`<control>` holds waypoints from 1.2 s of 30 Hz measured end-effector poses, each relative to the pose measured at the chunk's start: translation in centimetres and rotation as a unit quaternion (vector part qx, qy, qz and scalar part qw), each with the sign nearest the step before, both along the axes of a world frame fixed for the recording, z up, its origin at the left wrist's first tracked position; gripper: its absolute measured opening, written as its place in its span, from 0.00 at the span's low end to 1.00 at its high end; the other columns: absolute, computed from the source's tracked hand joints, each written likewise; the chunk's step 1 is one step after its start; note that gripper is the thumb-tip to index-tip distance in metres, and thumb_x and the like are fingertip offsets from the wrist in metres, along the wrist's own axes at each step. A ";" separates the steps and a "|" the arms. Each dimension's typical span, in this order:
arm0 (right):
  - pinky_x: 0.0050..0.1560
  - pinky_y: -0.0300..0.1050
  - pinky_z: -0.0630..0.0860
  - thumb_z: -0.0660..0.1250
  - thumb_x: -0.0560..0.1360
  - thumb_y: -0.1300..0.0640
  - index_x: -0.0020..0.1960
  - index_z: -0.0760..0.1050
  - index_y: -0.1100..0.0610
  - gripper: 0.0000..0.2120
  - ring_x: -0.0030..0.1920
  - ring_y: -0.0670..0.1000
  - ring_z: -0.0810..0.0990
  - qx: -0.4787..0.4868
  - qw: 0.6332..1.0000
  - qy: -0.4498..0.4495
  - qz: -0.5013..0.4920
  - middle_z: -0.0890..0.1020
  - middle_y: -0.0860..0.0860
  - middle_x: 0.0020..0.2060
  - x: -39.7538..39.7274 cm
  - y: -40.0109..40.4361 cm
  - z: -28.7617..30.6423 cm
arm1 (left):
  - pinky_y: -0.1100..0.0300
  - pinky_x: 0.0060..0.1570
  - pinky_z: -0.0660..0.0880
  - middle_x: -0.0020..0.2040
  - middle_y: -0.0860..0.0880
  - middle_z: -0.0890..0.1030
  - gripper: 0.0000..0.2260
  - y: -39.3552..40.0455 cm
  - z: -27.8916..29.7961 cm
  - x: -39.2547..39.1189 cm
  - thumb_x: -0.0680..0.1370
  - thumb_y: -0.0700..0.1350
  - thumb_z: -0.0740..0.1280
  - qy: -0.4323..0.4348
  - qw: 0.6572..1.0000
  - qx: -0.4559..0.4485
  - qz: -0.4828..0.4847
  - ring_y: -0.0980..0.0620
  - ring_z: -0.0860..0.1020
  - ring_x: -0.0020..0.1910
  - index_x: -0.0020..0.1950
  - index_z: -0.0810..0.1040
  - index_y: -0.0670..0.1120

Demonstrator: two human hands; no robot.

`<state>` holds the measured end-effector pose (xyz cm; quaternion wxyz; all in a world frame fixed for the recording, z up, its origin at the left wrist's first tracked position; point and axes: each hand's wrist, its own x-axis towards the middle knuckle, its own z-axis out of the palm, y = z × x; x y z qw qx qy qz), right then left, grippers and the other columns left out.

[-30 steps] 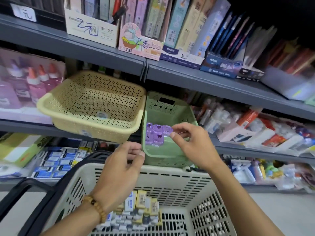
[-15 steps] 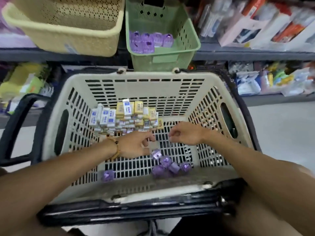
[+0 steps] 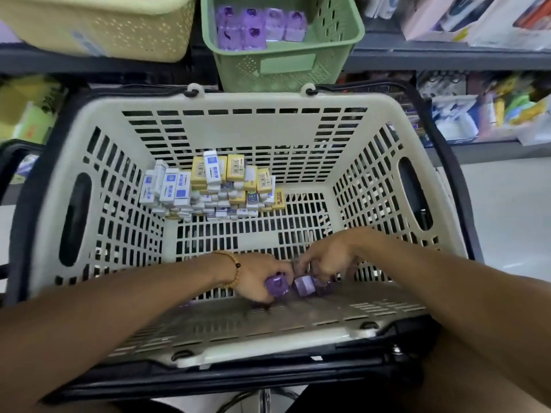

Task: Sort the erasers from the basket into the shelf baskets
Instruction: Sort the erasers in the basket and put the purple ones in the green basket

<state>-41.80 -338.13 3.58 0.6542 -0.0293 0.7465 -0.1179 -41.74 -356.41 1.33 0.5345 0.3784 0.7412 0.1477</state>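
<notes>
Both hands reach into the basket: left grip and right grip curl around purple erasers.

Stationery shop: metal shelves w/ packaged goods, shopping basket of boxed erasers, sorting baskets on shelf.

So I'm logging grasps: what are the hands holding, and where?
Left hand grips a purple eraser across its top. Right hand curls over other purple erasers; its hold is unclear.
</notes>
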 end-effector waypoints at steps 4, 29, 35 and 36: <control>0.59 0.55 0.74 0.71 0.75 0.56 0.61 0.72 0.45 0.17 0.57 0.55 0.74 -0.032 0.999 -0.009 -0.033 0.74 0.50 0.54 0.5 -1.1 -0.4 | 0.63 0.33 0.75 0.58 0.46 0.74 0.18 -2.2 0.5 -0.7 0.74 0.40 0.70 -0.107 0.991 -0.054 0.053 0.55 0.76 0.37 0.59 0.71 0.57; 0.51 0.50 0.81 0.66 0.79 0.54 0.67 0.70 0.42 0.18 0.49 0.52 0.78 -0.150 0.988 -0.028 -0.006 0.76 0.49 0.53 0.5 -5.0 -0.3 | 0.61 0.43 0.78 0.56 0.45 0.80 0.14 -10.0 0.7 -3.0 0.69 0.40 0.74 -0.142 0.950 -0.258 0.104 0.51 0.80 0.45 0.53 0.81 0.51; 0.37 0.44 0.75 0.63 0.80 0.59 0.61 0.74 0.45 0.13 0.44 0.55 0.72 -0.171 0.984 0.013 -0.038 0.75 0.47 0.46 0.1 -4.8 -0.6 | 0.55 0.47 0.80 0.52 0.45 0.82 0.14 -9.3 0.2 -2.7 0.67 0.39 0.75 -0.121 0.960 -0.223 0.120 0.50 0.81 0.44 0.47 0.79 0.55; 0.37 0.44 0.74 0.63 0.81 0.60 0.60 0.74 0.44 0.13 0.44 0.55 0.72 -0.171 0.984 0.015 -0.051 0.74 0.47 0.45 0.0 -4.7 -0.5 | 0.56 0.47 0.80 0.52 0.46 0.82 0.14 -9.2 0.2 -2.7 0.67 0.39 0.75 -0.116 0.962 -0.221 0.115 0.51 0.81 0.44 0.46 0.79 0.55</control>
